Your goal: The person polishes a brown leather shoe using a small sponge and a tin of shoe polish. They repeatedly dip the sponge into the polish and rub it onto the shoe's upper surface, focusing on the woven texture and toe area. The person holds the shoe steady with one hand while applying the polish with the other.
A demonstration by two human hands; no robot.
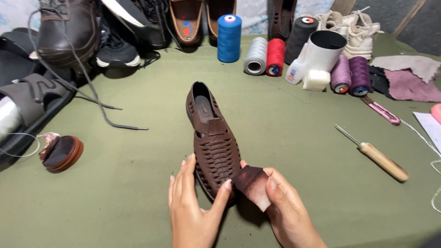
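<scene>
A brown woven leather shoe (212, 138) lies on the green cloth-covered table (294, 138), heel away from me. My left hand (193, 206) rests against the left side of its toe, thumb laid over the toe end, fingers apart. My right hand (287, 209) pinches a small stained brown-and-white rag (254, 185) and holds it against the right side of the toe.
An awl with a wooden handle (379, 157) lies to the right. Spools of thread (264, 55) and a white cup (324, 53) stand at the back. Boots and shoes (69, 32) crowd the back left, laces trailing. A round polish tin (62, 153) sits left.
</scene>
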